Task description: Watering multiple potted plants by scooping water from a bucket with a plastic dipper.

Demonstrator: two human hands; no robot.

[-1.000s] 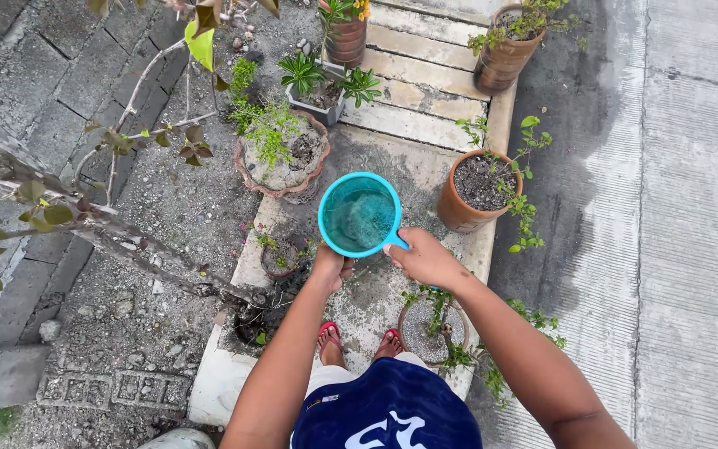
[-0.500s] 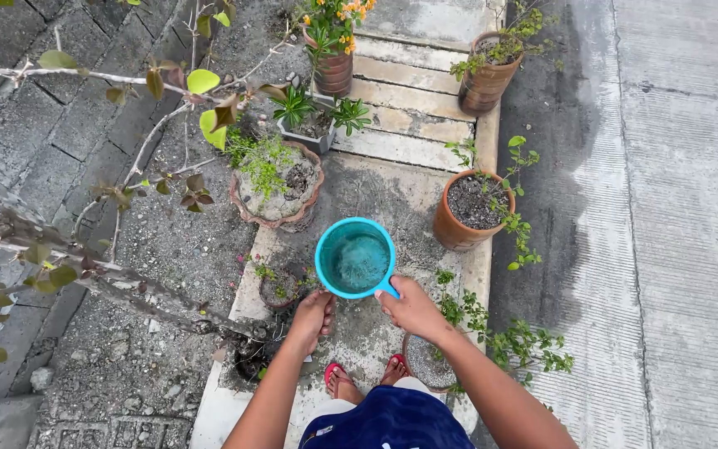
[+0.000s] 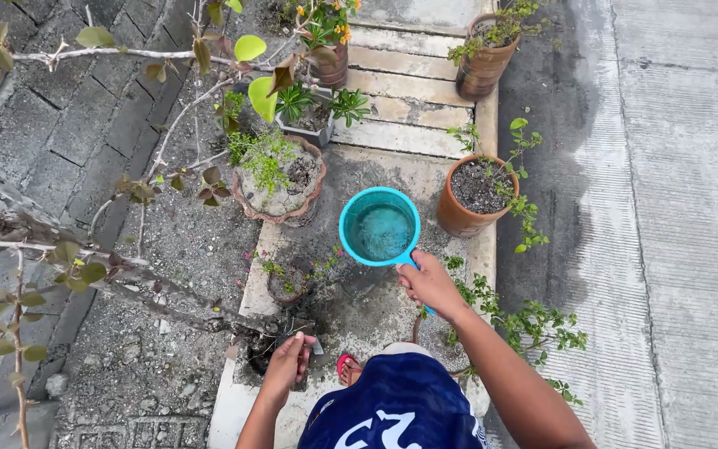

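- Round terracotta clay pot of dark soil (image 3: 474, 196) at 3 o'clock of the dipper, near, not touching.
- Cracked scalloped clay pot with green sprigs (image 3: 280, 179) at 10 o'clock; small dark pot of tiny pink-flowered plant (image 3: 286, 281) at 8 o'clock.
- Bare woody branch with sparse leaves (image 3: 85, 258) across left side.
- Round turquoise plastic dipper holding water (image 3: 380, 226) held level above wet concrete kerb (image 3: 359, 179).
- Right hand (image 3: 430, 284) at 5 o'clock of bowl, fingers closed around handle.
- Left hand (image 3: 288, 362) low, apart from dipper, fingers curled; contents cannot tell.
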